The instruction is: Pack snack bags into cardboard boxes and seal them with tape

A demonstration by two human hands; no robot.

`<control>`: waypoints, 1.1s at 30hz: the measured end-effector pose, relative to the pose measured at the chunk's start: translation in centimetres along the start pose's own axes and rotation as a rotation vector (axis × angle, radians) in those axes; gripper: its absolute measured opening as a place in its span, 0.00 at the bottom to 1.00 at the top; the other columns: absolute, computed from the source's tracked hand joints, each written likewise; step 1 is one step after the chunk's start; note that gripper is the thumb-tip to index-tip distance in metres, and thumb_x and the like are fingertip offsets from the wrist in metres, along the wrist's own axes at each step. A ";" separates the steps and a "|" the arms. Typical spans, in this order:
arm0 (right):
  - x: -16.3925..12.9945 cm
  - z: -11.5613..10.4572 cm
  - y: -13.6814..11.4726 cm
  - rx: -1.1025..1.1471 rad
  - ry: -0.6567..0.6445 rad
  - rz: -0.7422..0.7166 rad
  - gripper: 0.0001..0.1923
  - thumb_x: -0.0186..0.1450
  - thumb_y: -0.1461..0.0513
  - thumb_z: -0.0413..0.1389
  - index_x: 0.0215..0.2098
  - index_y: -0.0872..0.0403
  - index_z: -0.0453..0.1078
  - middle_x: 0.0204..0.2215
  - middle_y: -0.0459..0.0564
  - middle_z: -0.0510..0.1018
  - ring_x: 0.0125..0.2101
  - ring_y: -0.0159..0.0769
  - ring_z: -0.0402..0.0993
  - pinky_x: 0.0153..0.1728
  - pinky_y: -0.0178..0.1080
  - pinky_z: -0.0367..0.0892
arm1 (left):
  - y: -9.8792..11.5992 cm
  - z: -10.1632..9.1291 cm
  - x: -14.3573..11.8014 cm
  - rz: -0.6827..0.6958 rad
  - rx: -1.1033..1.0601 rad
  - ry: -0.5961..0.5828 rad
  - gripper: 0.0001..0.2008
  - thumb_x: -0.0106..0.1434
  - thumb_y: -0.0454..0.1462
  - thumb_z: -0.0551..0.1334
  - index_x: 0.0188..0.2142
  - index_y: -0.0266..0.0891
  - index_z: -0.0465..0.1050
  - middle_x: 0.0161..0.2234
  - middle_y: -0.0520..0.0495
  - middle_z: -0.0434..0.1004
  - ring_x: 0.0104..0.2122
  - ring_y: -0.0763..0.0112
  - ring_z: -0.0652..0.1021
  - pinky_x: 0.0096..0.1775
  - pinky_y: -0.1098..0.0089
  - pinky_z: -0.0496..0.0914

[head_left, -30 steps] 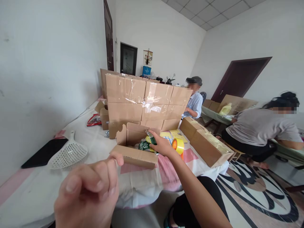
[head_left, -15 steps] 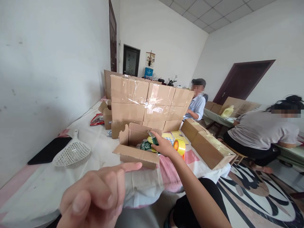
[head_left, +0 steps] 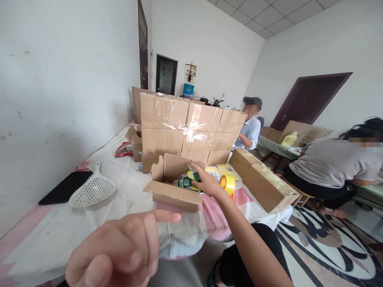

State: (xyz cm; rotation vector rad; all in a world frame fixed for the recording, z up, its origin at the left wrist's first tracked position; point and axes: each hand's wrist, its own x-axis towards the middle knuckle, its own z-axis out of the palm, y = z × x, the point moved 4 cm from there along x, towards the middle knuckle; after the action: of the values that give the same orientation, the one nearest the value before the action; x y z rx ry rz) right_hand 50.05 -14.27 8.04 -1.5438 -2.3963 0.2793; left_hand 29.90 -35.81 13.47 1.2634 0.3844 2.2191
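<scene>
An open cardboard box (head_left: 176, 195) stands on the cloth-covered table with its front flap folded outward. Inside it lies a green, white and yellow plastic packet (head_left: 186, 181) with white printing, its upper end clear and crinkled. My right hand (head_left: 206, 181) reaches over the box's right side, its fingers closed on that packet at the right end. The box wall and the hand hide part of the packet. My left hand (head_left: 119, 247) hovers in front of the box near the camera, holding nothing visible; its index finger points right, the others are loosely curled and the thumb is apart.
A wall of taped cartons (head_left: 194, 127) rises behind the box. Yellow tape (head_left: 228, 183) sits to the right, before two long cartons (head_left: 267, 185). A white perforated scoop (head_left: 93, 191) and a black flat object (head_left: 62, 189) lie left. Two people sit beyond at the right.
My left hand has shifted slightly down and left. My right hand stays on the packet in the box. The view has turned very slightly.
</scene>
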 end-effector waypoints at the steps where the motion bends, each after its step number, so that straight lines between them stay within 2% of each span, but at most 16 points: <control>1: 0.0 0.0 0.0 -0.001 -0.001 0.001 0.41 0.65 0.58 0.58 0.74 0.40 0.48 0.61 0.50 0.73 0.58 0.52 0.72 0.52 0.46 0.67 | 0.3 0.8 0.4 0.028 0.001 -0.002 0.11 0.68 0.43 0.64 0.29 0.44 0.72 0.17 0.57 0.64 0.18 0.74 0.67 0.35 0.62 0.79; 2: 0.0 0.0 0.0 -0.001 -0.002 0.003 0.41 0.65 0.58 0.58 0.74 0.40 0.48 0.62 0.51 0.72 0.58 0.52 0.72 0.52 0.46 0.67 | 0.4 1.4 0.8 0.051 0.009 0.005 0.05 0.65 0.38 0.67 0.32 0.44 0.73 0.21 0.56 0.67 0.22 0.73 0.69 0.34 0.65 0.79; 3: 0.0 0.0 0.0 -0.001 -0.004 0.004 0.41 0.65 0.58 0.58 0.74 0.41 0.48 0.63 0.51 0.72 0.58 0.53 0.72 0.52 0.46 0.67 | 0.5 1.8 1.1 0.067 0.028 0.020 0.06 0.62 0.33 0.69 0.35 0.45 0.73 0.26 0.55 0.69 0.26 0.73 0.71 0.34 0.67 0.79; 5: 0.0 0.0 0.0 -0.001 -0.007 0.004 0.42 0.65 0.58 0.58 0.74 0.41 0.48 0.63 0.52 0.72 0.58 0.53 0.72 0.52 0.46 0.67 | 0.4 2.2 1.3 0.075 0.085 0.052 0.15 0.57 0.25 0.68 0.37 0.44 0.72 0.33 0.53 0.69 0.34 0.72 0.73 0.37 0.70 0.79; 7: 0.0 0.0 0.0 -0.002 -0.006 0.005 0.42 0.65 0.58 0.58 0.74 0.41 0.48 0.61 0.52 0.73 0.58 0.53 0.72 0.51 0.46 0.67 | 0.1 2.3 1.2 0.061 0.122 0.036 0.16 0.57 0.21 0.65 0.38 0.43 0.70 0.36 0.52 0.67 0.37 0.73 0.73 0.39 0.71 0.79; 10: 0.0 0.0 0.0 -0.002 -0.004 0.010 0.42 0.65 0.58 0.58 0.74 0.41 0.48 0.60 0.52 0.75 0.57 0.52 0.73 0.51 0.46 0.67 | -0.1 2.2 0.9 0.057 0.134 -0.012 0.17 0.58 0.19 0.63 0.38 0.43 0.68 0.37 0.51 0.65 0.40 0.73 0.73 0.40 0.72 0.78; 14: 0.1 0.0 0.0 0.008 -0.008 0.013 0.41 0.65 0.58 0.58 0.74 0.40 0.48 0.60 0.52 0.75 0.57 0.53 0.73 0.51 0.46 0.67 | 0.1 2.6 0.9 0.061 0.139 -0.052 0.19 0.57 0.18 0.62 0.38 0.43 0.67 0.35 0.53 0.65 0.38 0.75 0.72 0.41 0.74 0.78; 24: 0.0 0.0 0.1 0.000 -0.006 0.029 0.41 0.65 0.57 0.58 0.73 0.39 0.48 0.60 0.50 0.74 0.57 0.52 0.73 0.52 0.45 0.66 | 0.0 3.0 0.8 0.047 0.128 -0.080 0.17 0.59 0.19 0.61 0.38 0.43 0.67 0.35 0.52 0.64 0.38 0.75 0.72 0.42 0.73 0.77; 33: 0.0 0.0 -0.1 -0.006 -0.011 0.032 0.41 0.65 0.58 0.58 0.74 0.39 0.48 0.62 0.50 0.73 0.58 0.51 0.72 0.53 0.46 0.67 | 0.0 3.5 1.2 0.039 0.128 -0.065 0.14 0.59 0.22 0.63 0.36 0.42 0.69 0.33 0.52 0.66 0.35 0.73 0.73 0.36 0.73 0.76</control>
State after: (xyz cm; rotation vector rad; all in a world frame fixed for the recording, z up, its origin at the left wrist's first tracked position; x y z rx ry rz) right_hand 49.93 -14.31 8.07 -1.5880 -2.3850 0.2889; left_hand 32.43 -35.16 16.07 1.4178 0.4875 2.2089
